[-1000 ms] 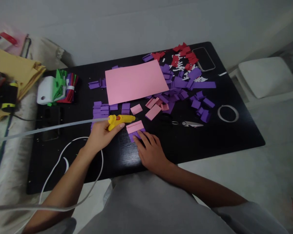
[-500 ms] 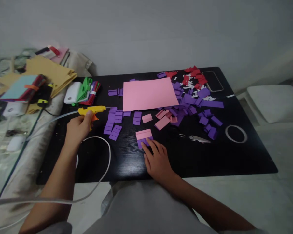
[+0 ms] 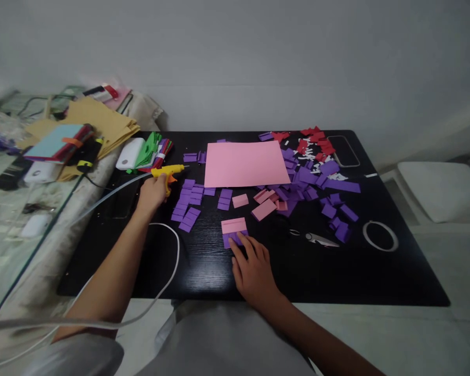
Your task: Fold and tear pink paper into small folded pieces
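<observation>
My left hand [image 3: 152, 194] is wrapped round the handle of a yellow glue gun [image 3: 167, 171], whose nozzle points right. A clear glue stick trails from its back end. Fingers of my right hand [image 3: 254, 269] lie stretched out on a folded pink and purple paper piece [image 3: 234, 225], pressing it flat against the table. Above that piece are a small pink folded paper [image 3: 240, 200] and a purple folded strip [image 3: 224, 199]. Several purple folded papers [image 3: 189, 200] lie between my hands. A large pink sheet [image 3: 246, 164] rests farther back.
On the black table's right lie scissors [image 3: 321, 239], a tape roll [image 3: 380, 235], purple pieces [image 3: 340, 215] and red scraps [image 3: 317, 141]. Bundled green paper [image 3: 149, 150] sits at the back left. A white cord [image 3: 176, 256] loops across the front left. A white stool [image 3: 441, 190] stands right.
My left hand has moved the glue gun to the right, closer to the purple papers. My right hand stays on the pink and purple piece. The whole view has shifted slightly.
</observation>
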`<state>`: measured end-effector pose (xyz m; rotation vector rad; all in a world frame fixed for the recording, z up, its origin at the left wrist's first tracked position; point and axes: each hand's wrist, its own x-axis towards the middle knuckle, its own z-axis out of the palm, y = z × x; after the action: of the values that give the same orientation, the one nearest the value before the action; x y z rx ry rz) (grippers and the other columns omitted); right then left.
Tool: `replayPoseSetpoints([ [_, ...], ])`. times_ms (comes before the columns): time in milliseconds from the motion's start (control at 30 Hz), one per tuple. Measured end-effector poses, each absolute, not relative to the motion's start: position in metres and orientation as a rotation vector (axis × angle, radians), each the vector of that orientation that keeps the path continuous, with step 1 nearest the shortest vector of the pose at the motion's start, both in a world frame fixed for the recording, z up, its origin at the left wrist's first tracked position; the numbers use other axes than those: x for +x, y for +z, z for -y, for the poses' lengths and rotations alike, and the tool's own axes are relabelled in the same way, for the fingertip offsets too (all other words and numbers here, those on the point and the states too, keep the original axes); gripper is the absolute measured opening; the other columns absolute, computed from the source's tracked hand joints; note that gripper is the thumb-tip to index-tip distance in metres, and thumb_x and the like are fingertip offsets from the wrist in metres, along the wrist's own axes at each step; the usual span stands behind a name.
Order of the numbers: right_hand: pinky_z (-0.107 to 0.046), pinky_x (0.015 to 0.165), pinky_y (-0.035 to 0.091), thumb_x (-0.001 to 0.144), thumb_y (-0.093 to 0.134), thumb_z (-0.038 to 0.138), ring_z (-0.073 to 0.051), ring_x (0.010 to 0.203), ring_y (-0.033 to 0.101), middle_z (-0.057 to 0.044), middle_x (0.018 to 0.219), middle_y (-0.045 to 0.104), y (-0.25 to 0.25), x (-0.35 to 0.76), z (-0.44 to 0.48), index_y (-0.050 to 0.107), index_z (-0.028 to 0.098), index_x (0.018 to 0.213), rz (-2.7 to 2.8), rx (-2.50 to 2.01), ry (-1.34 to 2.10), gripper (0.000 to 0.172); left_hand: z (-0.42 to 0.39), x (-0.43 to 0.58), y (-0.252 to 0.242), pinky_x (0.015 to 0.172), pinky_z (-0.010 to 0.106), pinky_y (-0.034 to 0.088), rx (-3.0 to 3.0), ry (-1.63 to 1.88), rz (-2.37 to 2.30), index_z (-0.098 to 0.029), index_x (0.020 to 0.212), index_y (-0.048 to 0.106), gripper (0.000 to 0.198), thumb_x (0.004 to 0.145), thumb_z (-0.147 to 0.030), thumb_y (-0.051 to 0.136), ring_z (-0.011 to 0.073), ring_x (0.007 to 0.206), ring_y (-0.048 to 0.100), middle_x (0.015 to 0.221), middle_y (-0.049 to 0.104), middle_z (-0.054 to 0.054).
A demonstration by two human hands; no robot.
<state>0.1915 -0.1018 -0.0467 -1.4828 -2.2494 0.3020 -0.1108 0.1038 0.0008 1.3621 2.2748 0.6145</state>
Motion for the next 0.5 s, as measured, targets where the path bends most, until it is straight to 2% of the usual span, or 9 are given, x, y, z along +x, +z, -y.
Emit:
replayPoseSetpoints([
  [100, -0.051, 0.107, 0.044, 0.101, 0.051, 0.017, -0.033, 0.132, 0.052, -0.015, 0.151, 0.06, -0.048, 0.192, 0.102, 0.059, 0.018, 0.15, 2.246, -1.482, 0.304, 0.05, -0.11, -0.108, 0.001, 0.07, 0.04, 0.052, 1.396, 0.466, -2.359, -0.016, 0.08, 0.072, 0.047, 0.097, -0.047, 0.041, 0.0343, 0.075, 0.072, 0.067, 0.07, 0.016],
  [233, -0.052, 0.108, 0.043, 0.102, 0.051, 0.018, -0.034, 0.133, 0.051, -0.016, 0.152, 0.059, -0.048, 0.192, 0.102, 0.059, 0.017, 0.15, 2.25, -1.482, 0.308, 0.049, -0.11, -0.106, 0.006, 0.084, 0.046, 0.054, 1.534, 0.327, -2.414, -0.014, 0.083, 0.074, 0.047, 0.097, -0.047, 0.044, 0.0411, 0.095, 0.073, 0.086, 0.075, 0.023],
  [333, -0.052, 0.108, 0.043, 0.101, 0.052, 0.018, -0.033, 0.133, 0.052, -0.015, 0.152, 0.059, -0.048, 0.192, 0.102, 0.059, 0.017, 0.151, 2.263, -1.492, 0.314, 0.05, -0.103, -0.103, 0.013, 0.09, 0.049, 0.053, 1.633, 0.276, -2.483, -0.011, 0.096, 0.075, 0.042, 0.094, -0.045, 0.051, 0.0446, 0.105, 0.071, 0.105, 0.075, 0.028],
  [433, -0.05, 0.109, 0.043, 0.101, 0.051, 0.017, -0.032, 0.134, 0.053, -0.015, 0.152, 0.06, -0.047, 0.192, 0.103, 0.059, 0.018, 0.15, 2.263, -1.49, 0.311, 0.05, -0.092, -0.092, 0.021, 0.091, 0.047, 0.054, 1.845, 0.23, -2.521, -0.011, 0.11, 0.073, 0.04, 0.096, -0.041, 0.051, 0.0414, 0.109, 0.071, 0.118, 0.072, 0.026],
  [500, -0.049, 0.109, 0.043, 0.102, 0.051, 0.017, -0.032, 0.135, 0.053, -0.015, 0.152, 0.061, -0.047, 0.192, 0.103, 0.059, 0.018, 0.15, 2.26, -1.481, 0.301, 0.049, -0.084, -0.081, 0.025, 0.09, 0.045, 0.055, 1.953, 0.13, -2.444, -0.014, 0.108, 0.074, 0.039, 0.099, -0.042, 0.048, 0.0384, 0.106, 0.072, 0.116, 0.074, 0.022],
])
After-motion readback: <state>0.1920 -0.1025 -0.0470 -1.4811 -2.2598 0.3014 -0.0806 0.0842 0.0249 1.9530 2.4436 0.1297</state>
